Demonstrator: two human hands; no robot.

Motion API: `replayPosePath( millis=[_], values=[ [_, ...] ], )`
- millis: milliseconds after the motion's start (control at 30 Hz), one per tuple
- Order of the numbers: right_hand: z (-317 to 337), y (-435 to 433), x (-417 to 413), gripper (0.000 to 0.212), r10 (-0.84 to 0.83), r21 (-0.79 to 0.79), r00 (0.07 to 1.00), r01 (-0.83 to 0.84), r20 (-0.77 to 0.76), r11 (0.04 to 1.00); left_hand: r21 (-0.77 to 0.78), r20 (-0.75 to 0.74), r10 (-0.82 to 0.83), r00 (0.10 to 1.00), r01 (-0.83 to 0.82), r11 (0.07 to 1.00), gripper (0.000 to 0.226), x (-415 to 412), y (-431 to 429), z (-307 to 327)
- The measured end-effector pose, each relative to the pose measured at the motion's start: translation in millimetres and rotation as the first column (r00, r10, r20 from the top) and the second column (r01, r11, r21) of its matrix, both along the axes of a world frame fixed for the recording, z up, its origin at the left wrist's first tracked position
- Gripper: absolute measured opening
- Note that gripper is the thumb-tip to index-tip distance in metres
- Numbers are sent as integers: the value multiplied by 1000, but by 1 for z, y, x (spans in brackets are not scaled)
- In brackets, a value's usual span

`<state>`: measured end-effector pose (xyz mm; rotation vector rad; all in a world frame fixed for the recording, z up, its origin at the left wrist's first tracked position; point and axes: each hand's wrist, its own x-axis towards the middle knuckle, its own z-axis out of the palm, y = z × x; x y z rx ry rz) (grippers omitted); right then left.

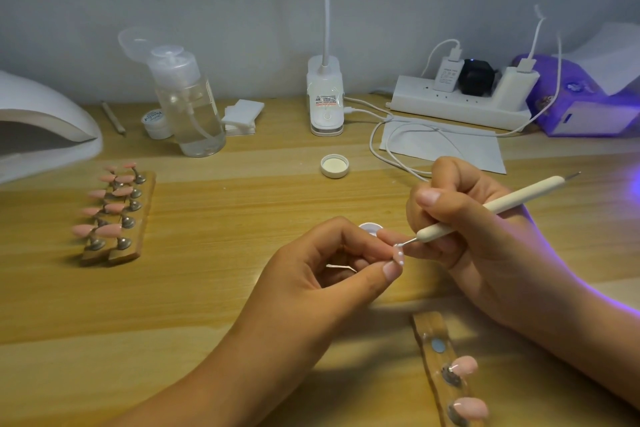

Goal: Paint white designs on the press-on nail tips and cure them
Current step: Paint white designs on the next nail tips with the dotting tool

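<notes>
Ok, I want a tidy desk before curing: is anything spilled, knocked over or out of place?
Nothing spilled or toppled. A white lid lies loose, inside up, mid-table. The near wooden holder has one bare magnet, probably because the left hand pinches its nail tip.

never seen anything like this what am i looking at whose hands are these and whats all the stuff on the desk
No machine here: one camera worn on a person's head looks down at their two bare hands over a wooden desk. The left hand pinches a small nail tip that bears white dots. The right hand holds a white dotting tool like a pen, its metal point at that tip. To the left stands a wooden holder of pink nail tips; a second holder lies in front. A white curing lamp sits far left, a pump bottle behind.
</notes>
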<state>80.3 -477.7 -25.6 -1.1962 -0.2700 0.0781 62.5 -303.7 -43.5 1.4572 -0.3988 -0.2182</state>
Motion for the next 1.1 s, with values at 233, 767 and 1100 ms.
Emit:
replayPosePath(
  millis=[233, 767, 1100],
  values=[
    [0, 0, 0, 21, -2, 8, 1000, 2, 5, 1000, 0, 9, -9, 1000, 9, 1000, 11, 0, 0, -1],
    [1, 0, 0, 20, 16, 25, 1000, -17, 4, 1000, 10, 12, 4, 1000, -4, 1000, 4, -1, 0, 0],
    [1, 0, 0, 21, 7, 32, 1000, -7, 5, 999, 5, 9, 2, 1000, -2, 1000, 5, 0, 0, 0]
  ],
)
